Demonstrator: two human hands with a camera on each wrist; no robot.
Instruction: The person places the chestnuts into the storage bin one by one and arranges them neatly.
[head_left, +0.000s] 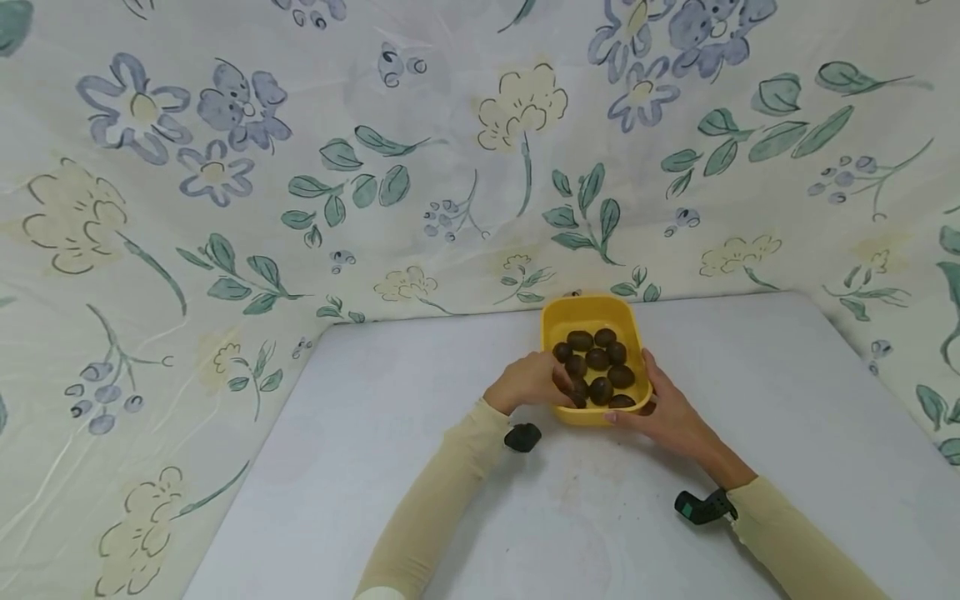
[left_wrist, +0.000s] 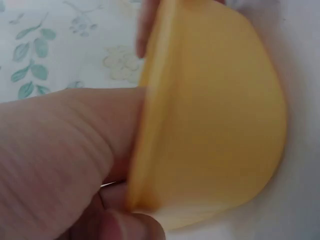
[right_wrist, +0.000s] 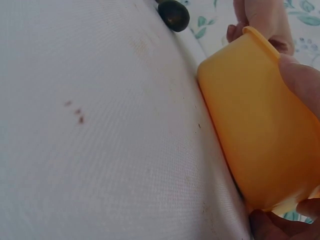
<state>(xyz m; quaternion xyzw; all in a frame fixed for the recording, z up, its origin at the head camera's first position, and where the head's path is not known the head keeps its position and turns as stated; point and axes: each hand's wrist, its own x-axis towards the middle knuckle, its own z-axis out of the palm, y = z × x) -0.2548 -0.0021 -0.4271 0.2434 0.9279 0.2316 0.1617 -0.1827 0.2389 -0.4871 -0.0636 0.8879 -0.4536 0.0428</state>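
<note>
A yellow plastic tub (head_left: 592, 307) stands near the back of the white table, with several dark brown egg-shaped things (head_left: 597, 359) inside. My left hand (head_left: 534, 379) grips its front left corner, part of the hand reaching over the rim while curled fingertips (left_wrist: 120, 225) stay outside. The parts inside are mostly hidden by the tub wall (left_wrist: 220, 110) in the left wrist view. On the right side, my right hand (head_left: 671, 417) holds the tub, the thumb (right_wrist: 302, 82) at the front corner of the rim and the other fingers (right_wrist: 272, 227) round the far side.
The white tabletop (head_left: 405, 392) spreads out around the tub, with small reddish specks (right_wrist: 80, 119) on it. Behind and beside it hangs a floral-patterned sheet (head_left: 450, 100). Small black devices sit at the left wrist (head_left: 522, 437) and the right wrist (head_left: 705, 507).
</note>
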